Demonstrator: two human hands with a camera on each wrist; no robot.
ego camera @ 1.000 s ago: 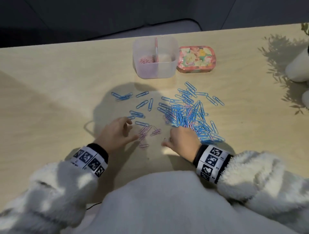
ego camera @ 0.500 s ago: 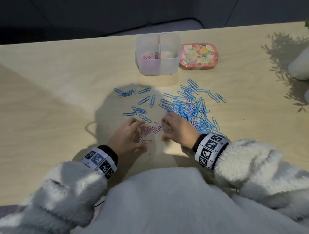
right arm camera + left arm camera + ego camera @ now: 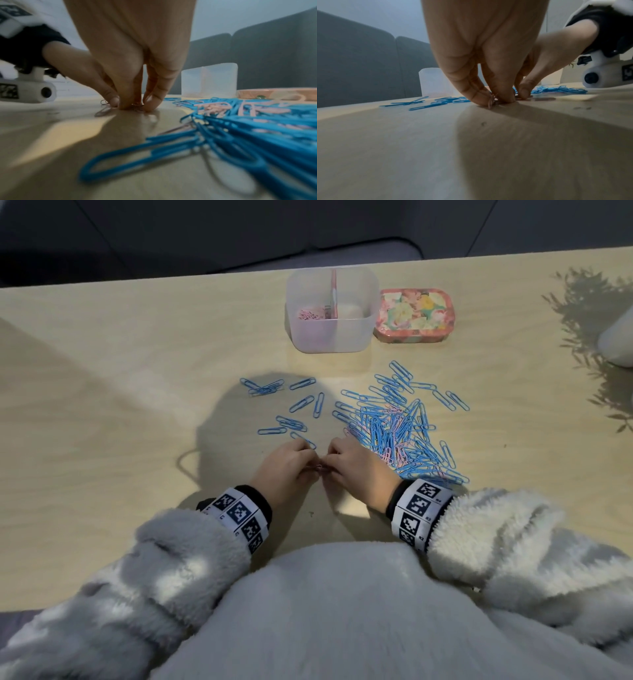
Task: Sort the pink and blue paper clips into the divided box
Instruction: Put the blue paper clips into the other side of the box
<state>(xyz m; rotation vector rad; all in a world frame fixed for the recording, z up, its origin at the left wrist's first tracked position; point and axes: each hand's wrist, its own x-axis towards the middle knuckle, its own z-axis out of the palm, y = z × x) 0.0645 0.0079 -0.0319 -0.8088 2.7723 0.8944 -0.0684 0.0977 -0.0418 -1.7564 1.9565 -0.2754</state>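
Head view: both hands have drawn together at the near edge of the counter point(image 3: 102, 371) since a second ago, when they lay apart either side of a few loose pink paper clips. The left hand point(image 3: 286, 470) and right hand point(image 3: 359, 470) now meet fingertip to fingertip over that small pink bunch point(image 3: 318, 468), likely gathering it for the box. The divided box point(image 3: 330, 337) stands at the far side, pink clips already in its left compartment. The blue paper clips point(image 3: 387, 426) lie heaped to the right, a few pink among them.

Left wrist view: the left fingers point(image 3: 477, 97) are narrowed to a pinch on the counter, clip wire showing between them.

Right wrist view: the right fingers point(image 3: 150, 102) press down, nearly closed around small clips; how many, I cannot tell.
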